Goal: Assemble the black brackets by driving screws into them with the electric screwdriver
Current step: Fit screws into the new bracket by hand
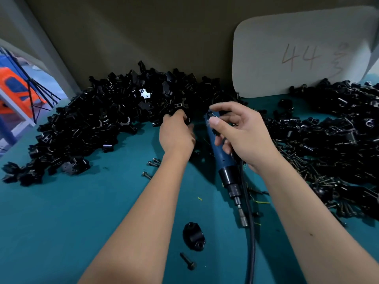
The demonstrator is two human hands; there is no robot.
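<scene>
A large heap of black brackets (pixel 98 119) lies along the back of the teal table (pixel 82 212). My left hand (pixel 176 134) reaches into the heap's near edge, its fingers curled around a black bracket (pixel 187 120). My right hand (pixel 244 136) holds the blue electric screwdriver (pixel 220 156), which points bit-down toward me; its black chuck and bit (pixel 239 203) rest near the table. One black bracket (pixel 193 236) lies alone in front, with a black screw (pixel 187 261) beside it.
A second pile of black parts and screws (pixel 332 152) covers the right side. A few loose screws (pixel 152 162) lie left of my left forearm. The screwdriver's black cable (pixel 252 242) runs toward me. A white card marked 44 (pixel 297 56) leans on the brown back wall.
</scene>
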